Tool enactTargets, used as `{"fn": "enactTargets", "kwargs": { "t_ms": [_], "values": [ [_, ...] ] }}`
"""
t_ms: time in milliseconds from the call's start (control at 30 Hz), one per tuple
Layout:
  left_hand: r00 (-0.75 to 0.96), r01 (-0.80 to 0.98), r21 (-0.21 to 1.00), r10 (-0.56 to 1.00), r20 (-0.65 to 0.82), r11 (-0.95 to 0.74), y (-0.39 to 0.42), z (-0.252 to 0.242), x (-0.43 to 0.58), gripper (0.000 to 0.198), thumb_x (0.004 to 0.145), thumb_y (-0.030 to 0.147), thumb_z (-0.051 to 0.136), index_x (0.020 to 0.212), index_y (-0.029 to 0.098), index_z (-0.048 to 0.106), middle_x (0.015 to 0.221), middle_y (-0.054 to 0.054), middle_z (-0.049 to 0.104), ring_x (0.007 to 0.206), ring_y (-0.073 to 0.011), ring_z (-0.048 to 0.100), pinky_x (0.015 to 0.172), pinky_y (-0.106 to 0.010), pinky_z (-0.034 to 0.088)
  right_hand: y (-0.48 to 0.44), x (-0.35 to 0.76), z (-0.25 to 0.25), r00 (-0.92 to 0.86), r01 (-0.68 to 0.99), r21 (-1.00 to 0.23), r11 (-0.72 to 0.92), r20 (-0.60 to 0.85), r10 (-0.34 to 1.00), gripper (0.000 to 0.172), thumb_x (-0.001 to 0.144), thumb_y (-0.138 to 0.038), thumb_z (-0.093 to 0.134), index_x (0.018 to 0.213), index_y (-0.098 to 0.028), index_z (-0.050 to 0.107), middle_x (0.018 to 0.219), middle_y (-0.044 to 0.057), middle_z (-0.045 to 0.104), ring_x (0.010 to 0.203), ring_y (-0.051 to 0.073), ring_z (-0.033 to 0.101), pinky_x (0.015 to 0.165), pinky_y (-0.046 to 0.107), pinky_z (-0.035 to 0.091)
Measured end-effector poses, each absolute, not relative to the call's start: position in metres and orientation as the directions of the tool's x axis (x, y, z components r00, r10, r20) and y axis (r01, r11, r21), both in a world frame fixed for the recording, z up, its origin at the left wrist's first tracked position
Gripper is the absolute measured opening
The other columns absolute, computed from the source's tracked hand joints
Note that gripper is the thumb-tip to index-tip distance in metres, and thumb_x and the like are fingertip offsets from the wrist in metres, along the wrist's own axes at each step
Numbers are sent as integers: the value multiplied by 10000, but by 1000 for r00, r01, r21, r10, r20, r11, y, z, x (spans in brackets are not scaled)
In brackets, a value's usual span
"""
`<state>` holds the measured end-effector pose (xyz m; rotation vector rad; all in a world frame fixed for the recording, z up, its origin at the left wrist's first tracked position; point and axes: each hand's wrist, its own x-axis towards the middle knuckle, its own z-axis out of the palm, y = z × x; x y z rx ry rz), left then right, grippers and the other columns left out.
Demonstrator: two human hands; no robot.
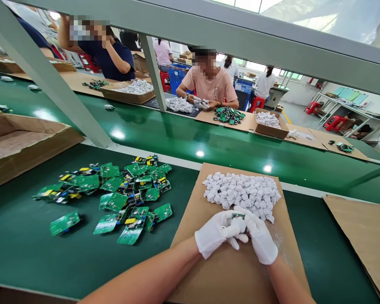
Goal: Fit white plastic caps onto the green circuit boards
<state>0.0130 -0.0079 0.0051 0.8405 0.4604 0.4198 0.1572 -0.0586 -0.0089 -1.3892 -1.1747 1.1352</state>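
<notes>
Both my hands wear white gloves and meet over a sheet of brown cardboard [202, 274]. Between them is a small green circuit board [238, 216], mostly covered by my fingers. My left hand [213, 232] is closed on the board from the left side, and my right hand [261, 238] grips it from the right. Whether a white piece is also pinched there I cannot tell, as it blends with the gloves. Just beyond my fingertips lies a heap of small white crumpled-looking pieces [240, 190].
Loose green circuit boards [114, 202] with yellow parts are piled on the green table at left. A shallow cardboard box [28, 156] stands far left; another cardboard sheet [364, 236] lies right. A metal frame post [50, 71] rises ahead. Across the green belt [177, 135], co-workers [209, 82] sit.
</notes>
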Motion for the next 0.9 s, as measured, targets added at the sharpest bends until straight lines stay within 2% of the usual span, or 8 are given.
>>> {"fn": "enactTargets", "kwargs": {
  "t_ms": [167, 300, 433, 500, 600, 700, 767, 900],
  "values": [
    [828, -198, 798, 533, -175, 569, -7, 4, 13, 271, 686, 316, 683, 832, 132, 549, 783, -68, 598, 679, -139, 607, 492, -180, 488, -60, 151, -2, 89, 93, -992, -81, -73, 993, 487, 858, -516, 409, 1174, -190, 585, 1100, 72, 649, 1036, 246, 565, 941, 406, 415],
    [835, -247, 758, 530, -150, 604, -8, 7, 12, 321, 669, 343, 694, 866, 146, 535, 799, -56, 571, 695, -138, 593, 507, -194, 490, -58, 152, 0, 110, 138, -987, -81, -66, 992, 488, 807, -530, 496, 1155, -206, 600, 1090, 73, 654, 1021, 245, 574, 959, 395, 401],
    [845, -246, 733, 511, -158, 634, -8, 14, 12, 275, 718, 387, 637, 771, 141, 529, 708, -25, 505, 664, -122, 567, 481, -171, 452, -57, 156, -4, 65, 23, -994, -104, -103, 993, 526, 850, -559, 383, 1196, -206, 564, 1118, 75, 642, 1052, 244, 563, 928, 405, 428],
    [850, -254, 711, 502, -160, 655, -8, 17, 12, 290, 715, 407, 634, 793, 144, 540, 712, -26, 510, 655, -119, 560, 491, -179, 450, -57, 157, -5, 46, 17, -994, -111, -110, 993, 527, 853, -554, 382, 1222, -211, 538, 1134, 74, 632, 1058, 243, 562, 914, 406, 440],
    [855, -219, 707, 481, -192, 672, -6, 17, 12, 315, 723, 416, 623, 871, 145, 564, 774, -51, 556, 659, -112, 557, 521, -192, 453, -57, 156, -3, 76, 156, -984, -85, -74, 994, 483, 824, -509, 483, 1205, -220, 551, 1174, 78, 609, 1100, 239, 533, 974, 396, 389],
    [832, -168, 737, 496, -250, 654, -5, 15, 12, 278, 732, 381, 624, 868, 143, 575, 755, -43, 558, 650, -113, 561, 508, -189, 438, -58, 156, -3, 75, 252, -967, -40, -22, 997, 467, 856, -495, 416, 1192, -206, 561, 1170, 88, 611, 1111, 233, 526, 1005, 397, 355],
    [840, -183, 735, 493, -228, 653, -6, 13, 11, 288, 744, 399, 604, 868, 141, 574, 742, -44, 569, 663, -124, 571, 529, -204, 446, -58, 157, -5, 64, 315, -949, -15, 5, 998, 452, 855, -455, 431, 1209, -200, 545, 1120, 84, 639, 1091, 233, 542, 996, 391, 368],
    [864, -254, 722, 486, -129, 644, -8, 11, 9, 374, 764, 467, 557, 938, 135, 567, 753, -74, 626, 740, -148, 598, 685, -270, 469, -59, 157, -10, 75, 480, -877, 17, 60, 995, 435, 776, -291, 558, 1204, -213, 552, 1006, 53, 686, 970, 230, 609, 907, 338, 449]
  ]
}}
